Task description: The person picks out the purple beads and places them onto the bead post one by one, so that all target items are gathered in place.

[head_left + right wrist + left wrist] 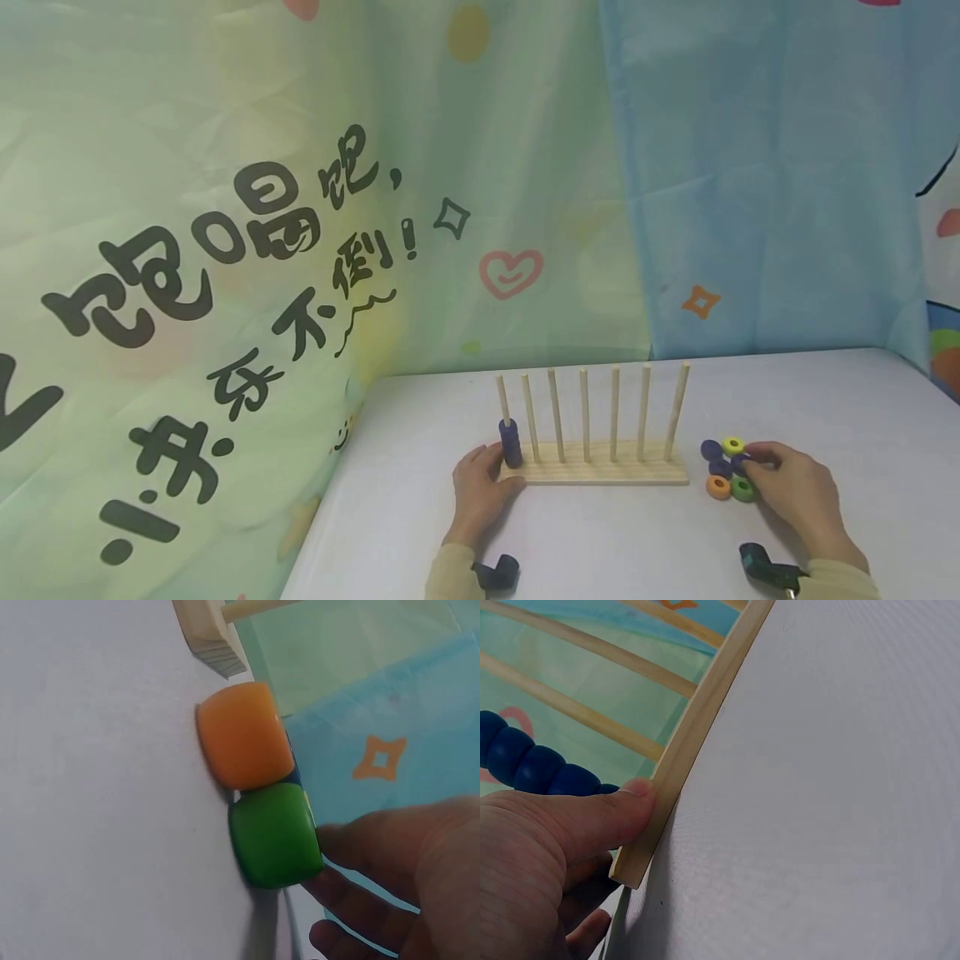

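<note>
A wooden peg stand (600, 475) with several upright rods stands on the table. Dark blue beads (510, 446) are stacked on its leftmost rod. My left hand (476, 492) grips the left end of the base, thumb (622, 814) along the front and the other fingers behind. To the right of the stand, my right hand (798, 483) pinches a blue bead (739, 464) at the edge of a small group. Orange (244, 735) and green (274, 836) beads sit nearest in the right wrist view, hiding the pinched bead and part of the fingertips.
Other blue beads (711, 450) and a yellow bead (727, 447) lie in the same group. The white table (615, 542) reaches back to a printed curtain (510, 208), which also hangs along the left side. Dark camera mounts sit at both wrists.
</note>
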A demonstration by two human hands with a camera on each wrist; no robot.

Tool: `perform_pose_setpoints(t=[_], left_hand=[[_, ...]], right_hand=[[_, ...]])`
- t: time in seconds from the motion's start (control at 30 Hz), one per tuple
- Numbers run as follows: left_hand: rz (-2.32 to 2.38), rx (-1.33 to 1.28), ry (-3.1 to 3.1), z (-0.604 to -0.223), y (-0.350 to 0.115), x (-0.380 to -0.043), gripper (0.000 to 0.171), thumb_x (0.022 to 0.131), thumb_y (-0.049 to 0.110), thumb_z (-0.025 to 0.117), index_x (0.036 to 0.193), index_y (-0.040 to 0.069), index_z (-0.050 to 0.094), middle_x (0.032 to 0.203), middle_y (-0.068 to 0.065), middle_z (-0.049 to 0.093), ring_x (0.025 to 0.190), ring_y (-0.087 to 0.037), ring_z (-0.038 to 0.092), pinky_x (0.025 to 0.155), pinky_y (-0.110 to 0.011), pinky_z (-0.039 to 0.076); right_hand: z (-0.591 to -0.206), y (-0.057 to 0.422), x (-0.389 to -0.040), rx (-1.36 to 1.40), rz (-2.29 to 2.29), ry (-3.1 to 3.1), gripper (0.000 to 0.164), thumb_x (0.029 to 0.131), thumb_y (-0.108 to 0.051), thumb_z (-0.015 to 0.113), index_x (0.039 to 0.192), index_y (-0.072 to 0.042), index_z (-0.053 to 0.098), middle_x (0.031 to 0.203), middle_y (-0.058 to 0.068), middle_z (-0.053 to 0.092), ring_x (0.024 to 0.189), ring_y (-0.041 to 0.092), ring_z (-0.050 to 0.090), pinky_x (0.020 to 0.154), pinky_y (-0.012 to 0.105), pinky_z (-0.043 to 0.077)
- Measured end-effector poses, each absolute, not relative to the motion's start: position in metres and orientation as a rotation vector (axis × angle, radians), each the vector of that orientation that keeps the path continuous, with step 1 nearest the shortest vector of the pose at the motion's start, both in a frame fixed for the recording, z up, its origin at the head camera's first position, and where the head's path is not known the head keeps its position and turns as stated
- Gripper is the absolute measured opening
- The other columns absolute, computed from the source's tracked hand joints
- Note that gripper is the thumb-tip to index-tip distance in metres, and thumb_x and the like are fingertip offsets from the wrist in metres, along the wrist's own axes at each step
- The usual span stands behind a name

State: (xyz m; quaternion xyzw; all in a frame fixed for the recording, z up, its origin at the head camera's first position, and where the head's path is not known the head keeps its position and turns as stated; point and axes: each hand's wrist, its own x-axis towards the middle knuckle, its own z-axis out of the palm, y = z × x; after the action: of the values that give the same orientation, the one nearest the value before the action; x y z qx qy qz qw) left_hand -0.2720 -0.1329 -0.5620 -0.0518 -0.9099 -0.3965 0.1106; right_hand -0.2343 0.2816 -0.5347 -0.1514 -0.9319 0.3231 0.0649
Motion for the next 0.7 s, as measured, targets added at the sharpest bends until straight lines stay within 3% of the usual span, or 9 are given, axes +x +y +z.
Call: perform_pose_setpoints(t=[0.7], left_hand=[[-1.185,-0.149,-2.662,-0.5614,-0.1328,-0.2717,0.053,0.074,0.023,0.083,0.124,0.019,0.067,0.125,0.0,0.067,0.129,-0.031,0.048,0.111,-0.058,0.026]], right_hand=[[-0.5334,0.2772,-0.2364,-0.551,0.942,-2.891,0.053,0.087,-0.025,0.068,0.127,0.007,0.055,0.123,0.032,0.057,0.11,0.053,0.05,0.09,0.068,0.04]])
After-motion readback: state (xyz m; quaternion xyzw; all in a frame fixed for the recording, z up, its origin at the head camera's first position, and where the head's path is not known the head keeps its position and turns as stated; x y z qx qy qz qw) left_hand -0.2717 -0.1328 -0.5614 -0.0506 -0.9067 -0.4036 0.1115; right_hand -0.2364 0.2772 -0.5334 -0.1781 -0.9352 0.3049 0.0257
